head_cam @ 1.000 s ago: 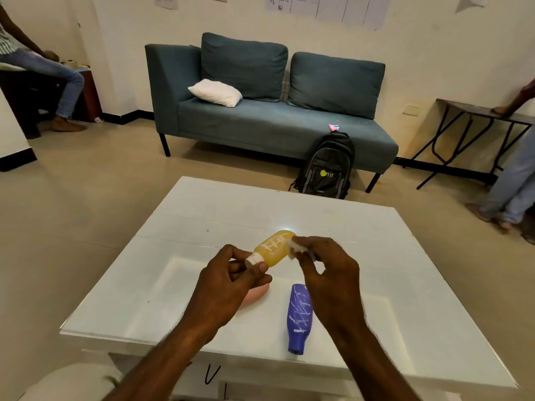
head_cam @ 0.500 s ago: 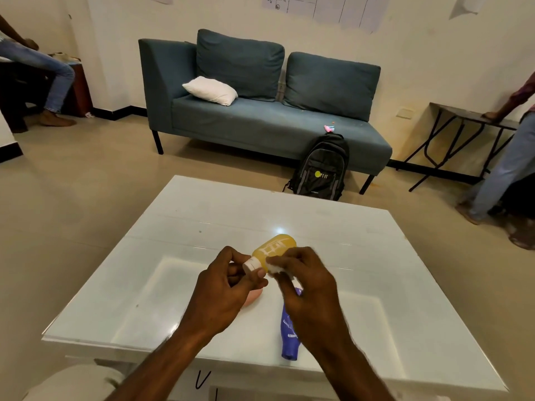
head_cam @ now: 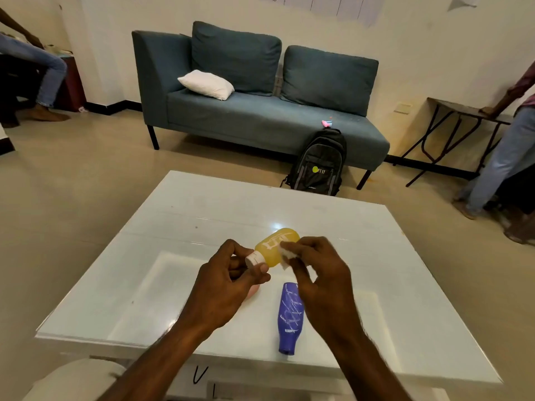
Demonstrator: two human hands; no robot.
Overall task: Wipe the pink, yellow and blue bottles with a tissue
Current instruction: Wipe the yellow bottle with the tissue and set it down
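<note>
My left hand [head_cam: 228,282] grips the white cap end of the yellow bottle [head_cam: 273,246], holding it tilted above the white table [head_cam: 202,215]. Against the bottle's right side my right hand [head_cam: 321,273] presses a small white tissue [head_cam: 285,256], pinched in the fingers. White scribbles mark the yellow bottle. The blue bottle [head_cam: 289,316], also scribbled on, lies on the table under my right hand, cap toward me. Only a sliver of the pink bottle [head_cam: 252,292] shows beneath my left hand.
A black backpack [head_cam: 317,164] leans against the teal sofa [head_cam: 260,111] beyond the table. One person sits at the far left [head_cam: 43,70], another stands at the right [head_cam: 503,157] by a dark side table [head_cam: 451,111].
My right hand with the tissue slid from the bottle's base toward the cap, then back up along its side. The left hand kept its hold on the cap end.
</note>
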